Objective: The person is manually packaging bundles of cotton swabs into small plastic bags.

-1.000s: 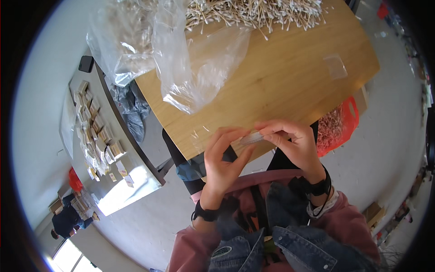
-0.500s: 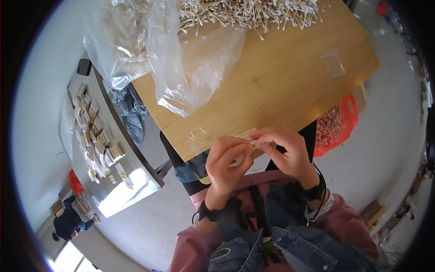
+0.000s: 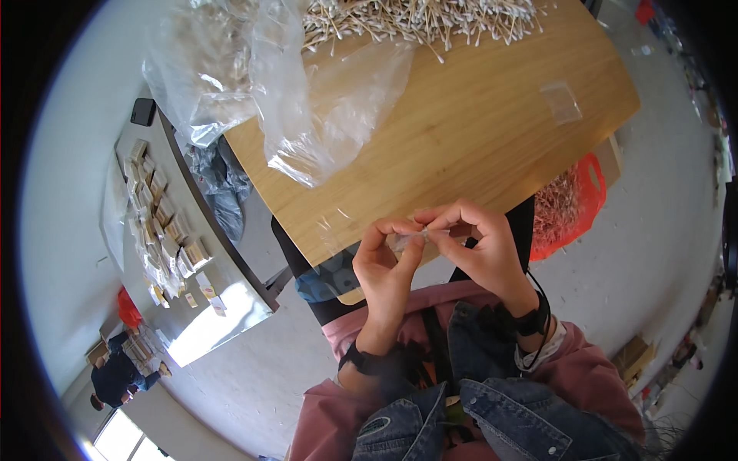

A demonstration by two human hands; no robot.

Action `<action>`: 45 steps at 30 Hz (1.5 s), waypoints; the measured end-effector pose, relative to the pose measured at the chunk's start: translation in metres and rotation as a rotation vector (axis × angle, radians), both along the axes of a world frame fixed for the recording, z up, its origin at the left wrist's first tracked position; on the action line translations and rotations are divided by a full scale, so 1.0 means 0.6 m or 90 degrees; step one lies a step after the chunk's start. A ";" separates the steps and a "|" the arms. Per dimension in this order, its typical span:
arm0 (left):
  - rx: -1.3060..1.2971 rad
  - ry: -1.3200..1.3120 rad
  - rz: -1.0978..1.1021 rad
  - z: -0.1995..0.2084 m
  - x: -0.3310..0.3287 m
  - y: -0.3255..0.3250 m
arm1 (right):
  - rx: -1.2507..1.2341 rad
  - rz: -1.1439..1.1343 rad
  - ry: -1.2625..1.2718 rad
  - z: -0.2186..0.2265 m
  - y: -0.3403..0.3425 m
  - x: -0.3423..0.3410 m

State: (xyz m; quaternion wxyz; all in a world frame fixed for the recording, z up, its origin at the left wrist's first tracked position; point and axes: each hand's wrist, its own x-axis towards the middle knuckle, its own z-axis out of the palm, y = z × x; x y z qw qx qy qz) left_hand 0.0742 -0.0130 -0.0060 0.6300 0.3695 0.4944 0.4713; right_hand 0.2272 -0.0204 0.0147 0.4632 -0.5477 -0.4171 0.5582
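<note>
My left hand (image 3: 387, 265) and my right hand (image 3: 483, 247) meet just above the near edge of the wooden table (image 3: 461, 146). Thumbs and fingertips pinch a small clear plastic bag (image 3: 406, 241) between them. Part of the bag is covered by my fingers, and I cannot tell what is inside it. Far back on the table lies a big heap of cotton swabs (image 3: 423, 23) with white tips and wooden sticks. Beside the heap, a large crumpled clear plastic bag (image 3: 323, 131) spreads over the left side of the table.
Another small clear bag (image 3: 561, 103) lies at the table's right. Below that side stands a red bag (image 3: 590, 207) full of swabs. On the left, a side table (image 3: 231, 288) carries several packed bundles (image 3: 157, 223) and a black phone (image 3: 143, 111). A person (image 3: 115, 373) works far left.
My left hand has turned so its thumb points up against the small bag. My right fingers have shifted slightly along it, and more of the clear plastic shows.
</note>
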 end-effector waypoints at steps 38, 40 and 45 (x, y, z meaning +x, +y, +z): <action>0.270 0.282 -0.123 0.011 -0.045 -0.001 | 0.110 -0.005 -0.189 0.016 -0.035 0.015; 0.236 0.240 -0.166 0.036 -0.063 -0.016 | 0.047 0.011 -0.159 0.038 -0.063 0.007; 0.085 0.119 -0.290 0.110 -0.113 -0.081 | -0.123 0.123 -0.034 0.124 -0.120 -0.034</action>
